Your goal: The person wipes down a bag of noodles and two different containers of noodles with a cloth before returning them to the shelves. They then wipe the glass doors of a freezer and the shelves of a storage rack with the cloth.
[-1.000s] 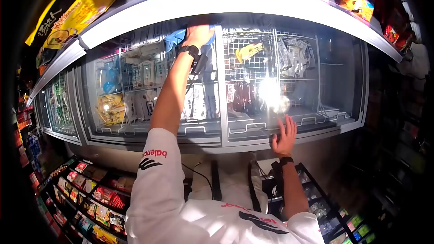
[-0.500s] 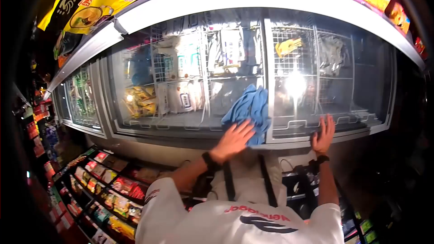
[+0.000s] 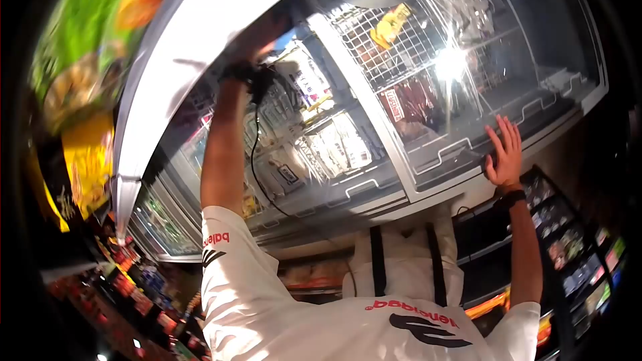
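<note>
The left hand (image 3: 264, 37) is in shadow at the far side of the grey-framed glass-topped freezer (image 3: 394, 174); whether it is open or closed I cannot tell. A small patch of blue cloth (image 3: 285, 41) shows just beside it. White printed packets (image 3: 338, 144) lie beneath the glass. The right hand (image 3: 506, 160) is open, fingers spread, at the freezer's near edge, well apart from a yellow glove-like item (image 3: 390, 25) above a white wire basket (image 3: 374, 60).

The right hand (image 3: 505, 162) rests at the freezer's (image 3: 418, 196) front edge.
</note>
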The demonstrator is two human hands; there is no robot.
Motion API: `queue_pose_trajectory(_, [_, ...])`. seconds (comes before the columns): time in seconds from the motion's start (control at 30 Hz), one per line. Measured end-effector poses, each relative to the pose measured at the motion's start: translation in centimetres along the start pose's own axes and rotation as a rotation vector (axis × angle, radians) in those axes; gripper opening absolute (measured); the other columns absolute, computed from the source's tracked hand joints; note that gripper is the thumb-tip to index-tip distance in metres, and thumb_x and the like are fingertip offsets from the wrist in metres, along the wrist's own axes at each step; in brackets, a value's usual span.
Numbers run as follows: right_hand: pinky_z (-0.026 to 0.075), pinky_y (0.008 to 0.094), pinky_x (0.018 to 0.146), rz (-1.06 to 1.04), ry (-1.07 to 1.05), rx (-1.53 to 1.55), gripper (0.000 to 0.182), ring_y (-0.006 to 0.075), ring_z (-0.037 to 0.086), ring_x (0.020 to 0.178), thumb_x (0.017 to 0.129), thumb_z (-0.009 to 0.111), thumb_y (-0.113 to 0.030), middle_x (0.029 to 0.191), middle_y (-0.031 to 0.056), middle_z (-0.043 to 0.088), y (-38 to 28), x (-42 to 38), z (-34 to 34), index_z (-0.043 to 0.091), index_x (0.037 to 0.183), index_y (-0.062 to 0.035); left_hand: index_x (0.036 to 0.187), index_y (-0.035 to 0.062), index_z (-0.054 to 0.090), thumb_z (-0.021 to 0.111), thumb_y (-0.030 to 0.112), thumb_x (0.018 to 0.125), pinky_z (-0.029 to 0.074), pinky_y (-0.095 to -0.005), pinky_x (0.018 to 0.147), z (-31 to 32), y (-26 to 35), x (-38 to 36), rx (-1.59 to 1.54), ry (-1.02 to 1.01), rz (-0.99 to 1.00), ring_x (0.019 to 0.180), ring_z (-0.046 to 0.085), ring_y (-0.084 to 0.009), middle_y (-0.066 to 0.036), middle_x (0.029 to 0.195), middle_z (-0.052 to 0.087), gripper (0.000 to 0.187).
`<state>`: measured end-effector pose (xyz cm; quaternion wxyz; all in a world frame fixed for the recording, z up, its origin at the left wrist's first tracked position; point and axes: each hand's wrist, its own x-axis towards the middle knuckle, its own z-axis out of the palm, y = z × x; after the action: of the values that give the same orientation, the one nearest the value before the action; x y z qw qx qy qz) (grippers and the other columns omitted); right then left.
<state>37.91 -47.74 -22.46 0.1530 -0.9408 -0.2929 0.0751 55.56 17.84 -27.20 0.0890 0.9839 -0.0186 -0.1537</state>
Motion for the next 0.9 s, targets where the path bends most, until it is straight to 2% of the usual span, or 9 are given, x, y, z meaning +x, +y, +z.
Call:
queue_pose_trajectory(0.27, [0.025,0.0557,0.124,0.025,-0.028,0.0,0.065,0.0412,0.039,0.148,0.079,0.055,-0.022,0.159,0.0184,0.044,0.3,0.0,-0.1,0.06,0.143,-0.0118,0.133,-0.0023,0.06,0.059,0.043,0.102,0.044,-0.0481,0.109,-0.9,-8.5,8.6,-0.147,0.266,0.066,0.127,0.056,-0.0453,-0.029,0.137,0.059,0.055])
queue_pose_trajectory(0.3, [0.025,0.0556,0.124,0.027,-0.032,-0.007,0.065,0.0411,0.039,0.148,0.079,0.055,-0.022,0.159,0.0184,0.044,0.3,-0.1,-0.1,0.06,0.143,-0.0118,0.138,-0.0013,0.057,0.058,0.041,0.103,0.044,-0.0489,0.109,0.3,-10.2,9.3,0.051,0.382,0.126,0.127,0.055,-0.046,-0.029,0.14,0.057,0.055])
queue_pose_trajectory(0.43, [0.025,0.0543,0.125,0.042,-0.022,-0.014,0.066,0.0402,0.038,0.149,0.078,0.054,-0.024,0.16,0.0176,0.044,0.1,-0.2,0.2,0.06,0.143,-0.0122,0.142,-0.001,0.052,0.051,0.038,0.107,0.046,-0.0502,0.106,0.3,-10.2,8.4,0.32,0.222,0.139,0.126,0.054,-0.0469,-0.031,0.137,0.056,0.052])
queue_pose_trajectory(0.53, [0.025,0.0535,0.125,0.034,-0.004,-0.036,0.063,0.0387,0.038,0.15,0.085,0.052,-0.029,0.161,0.0161,0.044,-0.1,-0.3,0.3,0.059,0.146,-0.0126,0.14,-0.0023,0.053,0.049,0.04,0.108,0.045,-0.0501,0.105,1.6,-9.4,3.3,0.067,0.545,0.166,0.123,0.054,-0.0497,-0.031,0.136,0.056,0.053])
queue_pose_trajectory(0.67, [0.023,0.0533,0.125,0.025,0.007,-0.047,0.06,0.0373,0.036,0.151,0.091,0.049,-0.031,0.162,0.0146,0.043,-0.7,-0.2,0.4,0.057,0.147,-0.0125,0.141,-0.003,0.052,0.048,0.04,0.109,0.04,-0.0463,0.11,3.7,-13.2,-7.1,-0.182,0.497,0.118,0.132,0.049,-0.0461,-0.031,0.141,0.053,0.054])
queue_pose_trajectory(0.77, [0.022,0.0534,0.126,0.015,0.018,-0.036,0.061,0.0367,0.034,0.153,0.09,0.049,-0.03,0.163,0.0139,0.042,-0.9,-0.4,0.6,0.055,0.149,-0.0124,0.142,-0.0016,0.053,0.049,0.034,0.108,0.039,-0.0443,0.112,4.9,-13.9,-17.2,-0.111,0.501,-0.168,0.136,0.047,-0.0441,-0.029,0.147,0.052,0.049])
queue_pose_trajectory(0.8, [0.021,0.0535,0.126,0.007,0.015,-0.04,0.064,0.0367,0.033,0.153,0.088,0.05,-0.027,0.163,0.0139,0.04,-1.0,-0.4,0.5,0.054,0.15,-0.0122,0.142,-0.0009,0.054,0.049,0.036,0.108,0.038,-0.0456,0.112,4.5,-15.6,-21.8,-0.139,-0.132,-0.52,0.137,0.047,-0.0441,-0.027,0.148,0.052,0.05])
queue_pose_trajectory(0.83, [0.021,0.0536,0.126,-0.002,0.017,-0.035,0.064,0.0367,0.033,0.153,0.087,0.051,-0.026,0.164,0.0139,0.04,-1.0,-0.4,0.5,0.054,0.15,-0.0122,0.143,-0.0016,0.053,0.048,0.037,0.108,0.036,-0.0462,0.113,3.8,-14.0,-25.0,-0.383,-0.034,-0.569,0.137,0.046,-0.0453,-0.029,0.144,0.055,0.052])
queue_pose_trajectory(0.9, [0.02,0.0536,0.127,-0.011,0.026,-0.026,0.066,0.0366,0.032,0.153,0.085,0.052,-0.024,0.164,0.014,0.039,-1.1,-0.4,0.3,0.054,0.15,-0.0122,0.149,-0.003,0.047,0.046,0.035,0.11,0.032,-0.0458,0.118,7.8,-15.3,-32.8,-0.157,0.331,-0.266,0.139,0.043,-0.0454,-0.031,0.147,0.049,0.055])
